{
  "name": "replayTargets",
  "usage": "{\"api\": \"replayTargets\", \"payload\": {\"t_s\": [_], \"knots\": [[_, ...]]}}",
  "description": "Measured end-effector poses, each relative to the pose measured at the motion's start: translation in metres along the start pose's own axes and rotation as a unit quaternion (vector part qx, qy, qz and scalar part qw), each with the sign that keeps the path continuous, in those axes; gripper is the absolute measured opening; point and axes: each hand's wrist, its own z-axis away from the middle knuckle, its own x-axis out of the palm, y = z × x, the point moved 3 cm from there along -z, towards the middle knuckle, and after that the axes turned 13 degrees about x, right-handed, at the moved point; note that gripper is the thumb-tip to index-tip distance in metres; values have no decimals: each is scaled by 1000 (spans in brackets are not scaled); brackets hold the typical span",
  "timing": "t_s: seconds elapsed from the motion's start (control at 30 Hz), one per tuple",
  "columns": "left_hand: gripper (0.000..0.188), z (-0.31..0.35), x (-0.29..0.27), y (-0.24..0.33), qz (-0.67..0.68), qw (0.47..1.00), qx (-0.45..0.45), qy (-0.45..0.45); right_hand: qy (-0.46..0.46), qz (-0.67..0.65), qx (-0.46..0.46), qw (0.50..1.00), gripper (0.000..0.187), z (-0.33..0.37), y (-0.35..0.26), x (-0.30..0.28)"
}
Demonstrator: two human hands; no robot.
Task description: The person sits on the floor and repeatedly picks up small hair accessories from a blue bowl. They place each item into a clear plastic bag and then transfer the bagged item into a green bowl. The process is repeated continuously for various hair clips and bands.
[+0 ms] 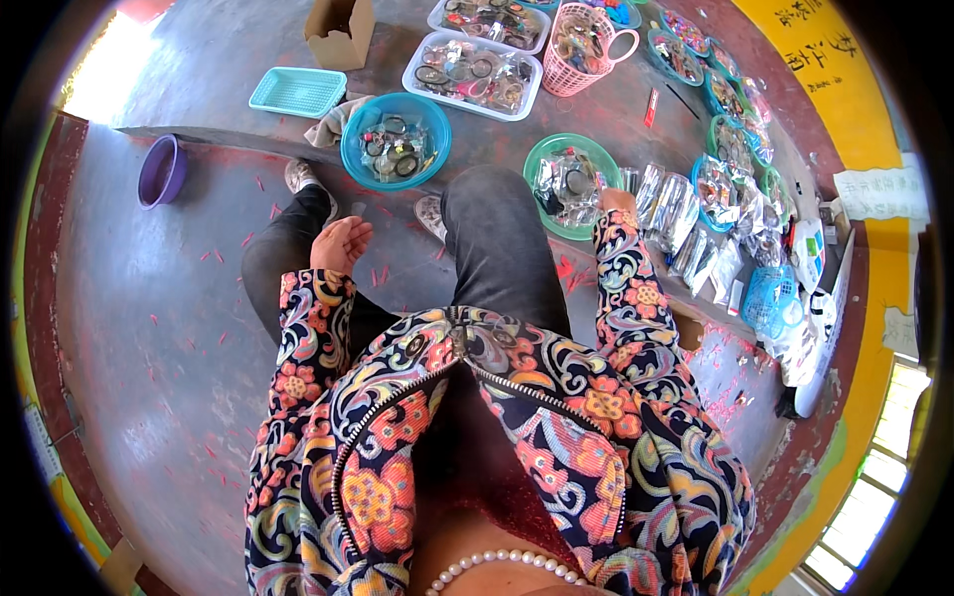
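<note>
My left hand (341,244) hovers over my left knee, palm turned up, its fingers loosely bent and nothing visible in them. At the right rim of a green basin (545,223) is my right hand (617,200); its fingertips are hidden among clear packets, so their grip cannot be made out. Inside that basin lie clear plastic packets (573,182) with dark ring-shaped items. Just right of the right hand, long silvery packets (668,207) lie in a row. A blue basin (395,183) with similar packets stands between the two hands, farther away.
White trays (472,111) and a pink basket (571,82) of packets stand at the back, near a cardboard box (339,50) and a turquoise tray (298,91). A purple basin (161,174) sits at left. Several filled baskets line the right. Red scraps dot the floor below the ledge.
</note>
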Motion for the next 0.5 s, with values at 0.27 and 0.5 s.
{"api": "replayTargets", "payload": {"t_s": [0.27,0.5], "knots": [[23,-4,-7,-11,-44,999,4,20,5,-518,-119,847,21,75,-234,-165],[22,-31,-14,-26,-175,980,48,76,-140,-215,-485,836,21,166,-377,-109]]}}
